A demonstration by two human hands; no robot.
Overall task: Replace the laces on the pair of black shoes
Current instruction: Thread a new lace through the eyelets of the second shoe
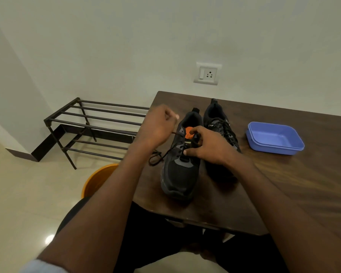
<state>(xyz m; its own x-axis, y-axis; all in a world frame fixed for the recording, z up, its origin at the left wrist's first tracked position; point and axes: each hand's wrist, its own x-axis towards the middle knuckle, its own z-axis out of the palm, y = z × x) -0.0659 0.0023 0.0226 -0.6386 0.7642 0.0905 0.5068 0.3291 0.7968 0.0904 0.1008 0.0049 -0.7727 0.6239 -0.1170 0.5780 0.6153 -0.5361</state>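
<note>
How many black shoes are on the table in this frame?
2: the near shoe under both hands, laces being worked, and the far shoe beside it, toward the blue tub. None appears hidden.

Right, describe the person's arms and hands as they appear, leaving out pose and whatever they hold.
Both arms are bare along the forearms. The left hand and right hand wear no gloves, and no rings or watch show. A pale sleeve edge appears at the left arm's upper end; no sleeve shows on the right arm.
</note>
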